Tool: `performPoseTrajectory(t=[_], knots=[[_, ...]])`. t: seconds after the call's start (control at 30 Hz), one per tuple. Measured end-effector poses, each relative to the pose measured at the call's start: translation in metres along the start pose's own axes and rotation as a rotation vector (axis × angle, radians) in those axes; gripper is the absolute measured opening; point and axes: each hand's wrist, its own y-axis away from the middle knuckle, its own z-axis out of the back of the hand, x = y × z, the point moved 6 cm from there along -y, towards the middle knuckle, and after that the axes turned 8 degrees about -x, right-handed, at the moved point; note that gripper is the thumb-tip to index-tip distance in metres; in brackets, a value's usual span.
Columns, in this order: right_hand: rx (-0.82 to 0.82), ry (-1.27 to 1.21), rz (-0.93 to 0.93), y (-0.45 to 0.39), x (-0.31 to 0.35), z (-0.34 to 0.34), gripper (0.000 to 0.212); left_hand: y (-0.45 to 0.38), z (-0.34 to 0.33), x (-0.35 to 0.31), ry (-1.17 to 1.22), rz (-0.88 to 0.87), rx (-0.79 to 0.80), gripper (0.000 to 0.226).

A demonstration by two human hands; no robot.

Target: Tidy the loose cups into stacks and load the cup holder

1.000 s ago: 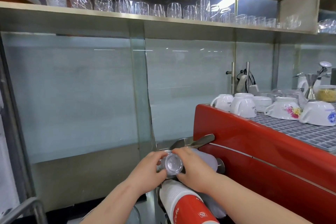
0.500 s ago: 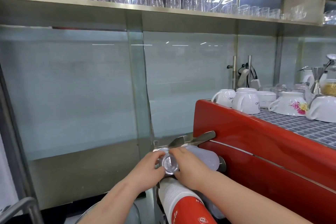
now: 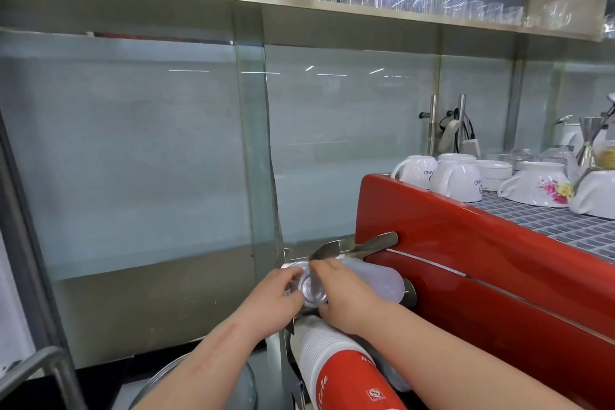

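Both hands, left hand [image 3: 273,296] & right hand [image 3: 346,296], fingers curled round the clear cup stack [image 3: 311,286] at the cup holder [image 3: 349,248] top slot by the red machine [image 3: 466,260]: thin plastic, probably v. light, slick, crushable, so grip near the base w/ soft pressure.

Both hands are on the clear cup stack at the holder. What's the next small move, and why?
Probably keep pushing the clear cup stack straight into the cup holder. The left hand and right hand both grip its near end, whose base faces the camera, so it looks not yet fully seated. The red and white paper cup stack sits just below.
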Motion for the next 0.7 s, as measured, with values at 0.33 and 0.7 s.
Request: performPoseTrajectory(t=[0.33,0.7], knots=[[0.107,0.140,0.020,0.003,0.011,0.009,0.039,0.013,0.011,-0.021,-0.196,-0.108,0.045,0.028],[0.551,0.176,-0.062,-0.004,0.026,0.072,0.055,0.020,0.049,-0.051,-0.721,-0.115,0.361,0.050]])
